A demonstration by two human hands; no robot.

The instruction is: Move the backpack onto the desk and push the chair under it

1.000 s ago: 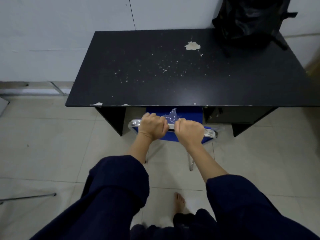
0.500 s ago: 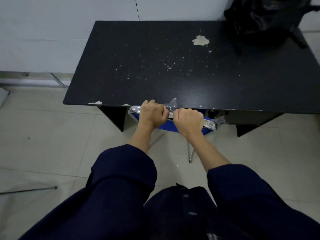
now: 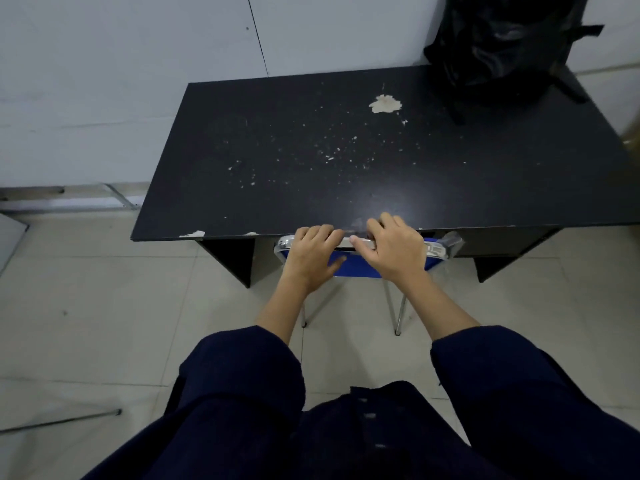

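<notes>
A black backpack stands on the far right corner of the black desk, against the white wall. The blue chair with a chrome top rail sits under the desk's front edge; only its backrest and two thin metal legs show. My left hand rests flat on the rail with fingers spread. My right hand lies beside it, fingers spread and lifted over the rail and the desk edge. Neither hand grips the rail.
The desk top has chipped white patches and specks. Pale floor tiles surround the desk. A thin metal rod lies on the floor at the lower left. My dark blue sleeves fill the bottom of the view.
The chair has slid further under the desk. Both hands, closed around the top rail before, have opened and now lie loosely on it.
</notes>
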